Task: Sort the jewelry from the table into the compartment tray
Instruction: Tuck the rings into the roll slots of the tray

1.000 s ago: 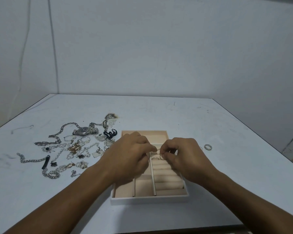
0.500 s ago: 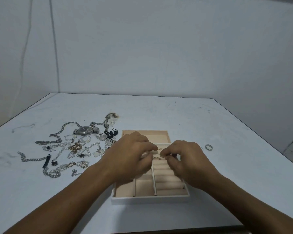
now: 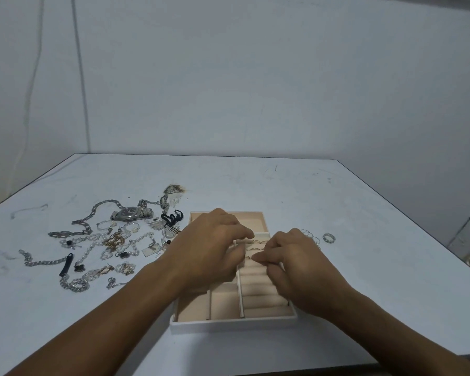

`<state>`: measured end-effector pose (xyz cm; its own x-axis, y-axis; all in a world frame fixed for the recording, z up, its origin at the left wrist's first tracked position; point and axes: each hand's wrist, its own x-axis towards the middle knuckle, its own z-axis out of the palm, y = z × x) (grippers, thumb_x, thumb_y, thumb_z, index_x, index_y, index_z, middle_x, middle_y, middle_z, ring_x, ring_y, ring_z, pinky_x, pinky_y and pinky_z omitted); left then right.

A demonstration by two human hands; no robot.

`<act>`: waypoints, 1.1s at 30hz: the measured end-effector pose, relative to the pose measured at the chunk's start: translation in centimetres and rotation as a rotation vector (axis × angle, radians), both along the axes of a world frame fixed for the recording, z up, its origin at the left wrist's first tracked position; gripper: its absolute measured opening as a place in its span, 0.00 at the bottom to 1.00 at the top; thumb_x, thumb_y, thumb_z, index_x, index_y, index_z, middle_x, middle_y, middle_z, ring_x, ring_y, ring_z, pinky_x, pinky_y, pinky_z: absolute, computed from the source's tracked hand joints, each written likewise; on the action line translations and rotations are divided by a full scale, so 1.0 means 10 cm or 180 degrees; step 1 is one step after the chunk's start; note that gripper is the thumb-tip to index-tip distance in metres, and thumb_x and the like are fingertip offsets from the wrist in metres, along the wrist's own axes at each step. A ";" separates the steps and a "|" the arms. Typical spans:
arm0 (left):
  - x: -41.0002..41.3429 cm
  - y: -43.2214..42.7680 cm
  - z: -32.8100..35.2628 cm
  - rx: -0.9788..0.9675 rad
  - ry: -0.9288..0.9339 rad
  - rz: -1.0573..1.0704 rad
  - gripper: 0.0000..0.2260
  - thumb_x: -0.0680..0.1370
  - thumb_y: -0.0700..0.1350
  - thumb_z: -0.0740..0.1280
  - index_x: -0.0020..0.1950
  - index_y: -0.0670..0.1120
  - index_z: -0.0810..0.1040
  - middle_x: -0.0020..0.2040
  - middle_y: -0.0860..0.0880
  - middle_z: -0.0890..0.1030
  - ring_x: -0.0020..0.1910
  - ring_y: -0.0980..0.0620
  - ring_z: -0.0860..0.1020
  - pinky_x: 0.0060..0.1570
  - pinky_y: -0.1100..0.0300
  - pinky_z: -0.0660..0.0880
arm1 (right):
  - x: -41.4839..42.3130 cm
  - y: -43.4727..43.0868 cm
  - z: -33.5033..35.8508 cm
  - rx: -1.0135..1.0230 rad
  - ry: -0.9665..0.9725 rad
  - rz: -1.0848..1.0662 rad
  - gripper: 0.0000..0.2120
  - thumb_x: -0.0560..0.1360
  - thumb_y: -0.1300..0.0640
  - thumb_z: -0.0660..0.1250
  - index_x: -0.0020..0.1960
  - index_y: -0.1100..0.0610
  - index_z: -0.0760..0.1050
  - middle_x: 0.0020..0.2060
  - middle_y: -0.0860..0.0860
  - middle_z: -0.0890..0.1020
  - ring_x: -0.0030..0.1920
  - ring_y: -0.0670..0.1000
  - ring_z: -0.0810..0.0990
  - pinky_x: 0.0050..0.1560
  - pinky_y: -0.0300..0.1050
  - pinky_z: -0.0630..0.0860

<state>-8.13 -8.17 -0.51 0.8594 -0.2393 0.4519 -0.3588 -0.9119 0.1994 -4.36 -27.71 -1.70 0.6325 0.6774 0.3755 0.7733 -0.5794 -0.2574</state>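
Beige tray (image 3: 234, 323), long axis front-to-back

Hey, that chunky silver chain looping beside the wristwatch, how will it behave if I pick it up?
The chunky silver chain lies in loose curves, so it will probably hang limp. Its thick metal links suggest some weight. One end runs beside the wristwatch, so it might snag.

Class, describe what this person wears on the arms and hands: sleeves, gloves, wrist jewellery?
Nothing worn shows. The left hand and right hand are ungloved. The left forearm and right forearm are bare down to the frame's edge, with no sleeve in view. Neither wrist carries a watch or bracelet. Any rings on the fingers are too small to tell.
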 end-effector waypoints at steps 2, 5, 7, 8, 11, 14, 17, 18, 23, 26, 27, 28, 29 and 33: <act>0.09 -0.04 0.03 0.0036 0.0055 0.0008 0.18 0.74 0.52 0.57 0.55 0.50 0.82 0.48 0.53 0.82 0.53 0.52 0.75 0.50 0.60 0.69 | 0.00 -0.03 0.00 0.0044 0.0108 0.0034 0.16 0.72 0.58 0.61 0.53 0.47 0.84 0.42 0.46 0.81 0.43 0.54 0.75 0.45 0.53 0.73; 0.27 -0.13 0.10 0.0094 0.0239 0.0066 0.13 0.77 0.49 0.62 0.59 0.51 0.81 0.54 0.52 0.81 0.58 0.50 0.73 0.56 0.56 0.69 | 0.05 -0.14 0.07 0.0377 0.0328 -0.0217 0.12 0.76 0.59 0.64 0.51 0.47 0.84 0.46 0.42 0.82 0.48 0.45 0.76 0.51 0.41 0.71; 0.41 -0.21 0.13 0.0161 0.0341 0.0094 0.13 0.78 0.48 0.62 0.61 0.52 0.80 0.57 0.53 0.80 0.60 0.51 0.71 0.57 0.56 0.69 | 0.14 -0.26 0.16 0.0529 0.0522 -0.0525 0.11 0.75 0.60 0.66 0.50 0.47 0.84 0.46 0.40 0.82 0.47 0.41 0.76 0.50 0.31 0.68; 0.48 -0.26 0.13 0.0194 0.0391 0.0085 0.13 0.78 0.49 0.62 0.61 0.52 0.80 0.58 0.53 0.79 0.60 0.51 0.71 0.57 0.56 0.69 | 0.20 -0.34 0.20 0.0634 0.0651 -0.0681 0.11 0.75 0.61 0.66 0.48 0.47 0.84 0.45 0.41 0.82 0.45 0.42 0.77 0.47 0.28 0.68; 0.68 -0.45 0.15 0.0347 0.0600 0.0040 0.13 0.78 0.51 0.62 0.60 0.53 0.79 0.60 0.52 0.78 0.63 0.50 0.69 0.60 0.55 0.68 | 0.38 -0.58 0.27 0.0711 0.0909 -0.1127 0.11 0.74 0.61 0.68 0.44 0.44 0.81 0.42 0.42 0.82 0.41 0.40 0.78 0.40 0.26 0.68; 0.85 -0.65 0.16 0.0616 0.0750 -0.0021 0.13 0.79 0.51 0.61 0.61 0.53 0.78 0.62 0.51 0.76 0.65 0.49 0.68 0.60 0.54 0.66 | 0.46 -0.71 0.26 0.0391 0.0990 -0.1316 0.10 0.74 0.58 0.68 0.43 0.43 0.80 0.43 0.43 0.81 0.40 0.39 0.76 0.39 0.28 0.67; 0.98 -0.82 0.14 0.0808 0.0929 0.0012 0.14 0.78 0.53 0.62 0.63 0.54 0.77 0.63 0.49 0.75 0.67 0.48 0.66 0.60 0.53 0.64 | 0.48 -0.71 0.22 0.0190 0.1017 -0.1253 0.08 0.73 0.57 0.69 0.42 0.44 0.81 0.40 0.43 0.79 0.40 0.41 0.76 0.40 0.30 0.68; 1.02 -0.86 0.13 0.0871 0.0973 0.0039 0.14 0.78 0.53 0.63 0.63 0.54 0.77 0.63 0.49 0.75 0.67 0.48 0.66 0.60 0.53 0.63 | 0.49 -0.70 0.20 0.0129 0.0996 -0.1220 0.07 0.73 0.57 0.69 0.43 0.45 0.83 0.39 0.43 0.78 0.40 0.42 0.75 0.40 0.29 0.68; 1.10 -0.95 0.10 0.1011 0.1006 0.0123 0.12 0.78 0.52 0.64 0.60 0.52 0.79 0.58 0.49 0.76 0.62 0.47 0.68 0.58 0.54 0.63 | 0.57 -0.61 0.14 -0.0123 0.0756 -0.1068 0.04 0.72 0.50 0.72 0.47 0.46 0.84 0.38 0.40 0.73 0.42 0.45 0.75 0.39 0.35 0.69; 1.13 -0.95 0.09 0.0947 0.0983 0.0126 0.10 0.78 0.50 0.65 0.57 0.52 0.79 0.57 0.49 0.77 0.61 0.48 0.69 0.56 0.55 0.63 | 0.63 -0.58 0.12 -0.0271 0.0778 -0.1026 0.06 0.72 0.49 0.72 0.48 0.46 0.83 0.41 0.42 0.75 0.45 0.46 0.75 0.42 0.38 0.69; 1.14 -0.95 0.09 0.0945 0.0990 0.0130 0.10 0.78 0.50 0.65 0.57 0.51 0.79 0.57 0.49 0.77 0.61 0.48 0.69 0.55 0.55 0.63 | 0.64 -0.58 0.11 -0.0310 0.0793 -0.1009 0.06 0.72 0.49 0.72 0.49 0.46 0.83 0.43 0.44 0.76 0.46 0.46 0.75 0.44 0.39 0.70; 1.15 -0.95 0.09 0.0953 0.1004 0.0136 0.09 0.78 0.50 0.65 0.56 0.51 0.80 0.57 0.50 0.78 0.61 0.48 0.69 0.55 0.55 0.63 | 0.65 -0.57 0.12 -0.0326 0.0816 -0.0986 0.06 0.72 0.50 0.72 0.48 0.45 0.83 0.44 0.44 0.77 0.47 0.47 0.75 0.45 0.40 0.72; 1.16 -0.96 0.10 0.0968 0.1021 0.0141 0.09 0.77 0.49 0.65 0.56 0.51 0.80 0.57 0.50 0.78 0.60 0.48 0.69 0.55 0.55 0.63 | 0.65 -0.57 0.12 -0.0329 0.0831 -0.0954 0.06 0.72 0.50 0.72 0.48 0.45 0.83 0.45 0.44 0.77 0.48 0.47 0.76 0.47 0.41 0.73; 1.18 -0.96 0.09 0.1029 0.1021 0.0149 0.10 0.76 0.46 0.65 0.56 0.51 0.80 0.56 0.50 0.78 0.60 0.47 0.69 0.54 0.55 0.64 | 0.66 -0.54 0.15 -0.0399 0.0820 -0.0847 0.07 0.72 0.52 0.72 0.49 0.45 0.83 0.43 0.43 0.76 0.47 0.47 0.77 0.49 0.42 0.75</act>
<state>3.68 -17.79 0.43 0.9569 -0.2819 0.0697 -0.2823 -0.9593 -0.0039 2.23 -33.06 -0.16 0.8551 0.5074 0.1063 0.5110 -0.7903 -0.3381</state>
